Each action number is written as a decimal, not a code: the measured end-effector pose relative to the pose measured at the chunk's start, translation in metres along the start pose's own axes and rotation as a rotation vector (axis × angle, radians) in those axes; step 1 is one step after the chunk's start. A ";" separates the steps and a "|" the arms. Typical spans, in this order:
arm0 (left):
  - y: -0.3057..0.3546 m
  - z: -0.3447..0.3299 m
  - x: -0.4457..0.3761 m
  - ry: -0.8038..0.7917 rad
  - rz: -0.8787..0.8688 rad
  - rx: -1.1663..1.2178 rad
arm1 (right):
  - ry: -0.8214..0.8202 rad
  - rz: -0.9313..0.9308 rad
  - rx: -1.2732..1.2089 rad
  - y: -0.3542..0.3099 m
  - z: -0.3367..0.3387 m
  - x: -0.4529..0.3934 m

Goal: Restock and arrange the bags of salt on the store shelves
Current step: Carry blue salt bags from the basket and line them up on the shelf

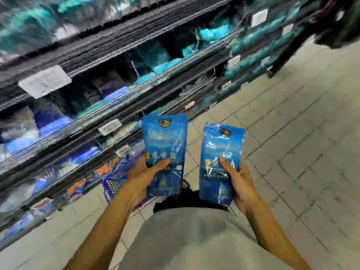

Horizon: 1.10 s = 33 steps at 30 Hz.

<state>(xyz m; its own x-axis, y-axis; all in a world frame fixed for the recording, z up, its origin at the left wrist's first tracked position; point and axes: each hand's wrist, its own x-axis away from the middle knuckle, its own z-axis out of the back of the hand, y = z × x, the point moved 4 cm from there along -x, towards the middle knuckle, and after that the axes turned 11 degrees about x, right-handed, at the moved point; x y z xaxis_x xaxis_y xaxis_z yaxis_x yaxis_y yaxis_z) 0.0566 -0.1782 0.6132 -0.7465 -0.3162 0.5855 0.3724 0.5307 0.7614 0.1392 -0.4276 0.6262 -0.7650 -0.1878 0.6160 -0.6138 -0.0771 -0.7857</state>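
Head view: the person stands in a store aisle beside the shelves (120, 106), which run off to the left and are heavily blurred. The left hand (145, 176) grips the lower half of one blue bag of salt (164, 152), thumb curled across its front and the other fingers behind it. The right hand (236, 180) grips a second blue bag (219, 162) the same way, just beside the first and not touching it. Both bags are held upright over the tiled floor (292, 133), well short of the shelves.

The step in hand looks like carrying fresh stock to its slot. The next move probably calls for finding the matching blue row on the shelves and setting each bag in with its front facing out.

Each bag carries a small gold emblem near the top and a line of large Chinese characters across the middle, too smeared to read with confidence. The white price tags (44, 81) on the shelf edges are unreadable.
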 end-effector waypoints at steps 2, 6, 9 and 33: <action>0.002 -0.032 -0.015 -0.062 0.030 -0.120 | 0.095 0.028 -0.078 -0.002 0.026 0.011; 0.001 -0.108 -0.032 -0.242 0.067 -0.284 | 0.344 0.060 -0.195 0.003 0.086 0.036; -0.005 -0.168 -0.039 -0.352 0.095 -0.341 | 0.518 0.069 -0.265 0.009 0.132 0.051; -0.062 -0.570 -0.156 -0.568 0.192 -0.384 | 0.671 0.105 -0.385 -0.092 0.451 -0.064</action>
<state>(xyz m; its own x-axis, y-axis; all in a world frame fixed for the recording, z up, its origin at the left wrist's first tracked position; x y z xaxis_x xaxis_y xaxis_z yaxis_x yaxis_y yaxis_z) 0.4644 -0.6101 0.6341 -0.7810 0.2696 0.5634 0.6165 0.1879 0.7646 0.3326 -0.8501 0.6335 -0.7018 0.4665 0.5385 -0.4622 0.2770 -0.8424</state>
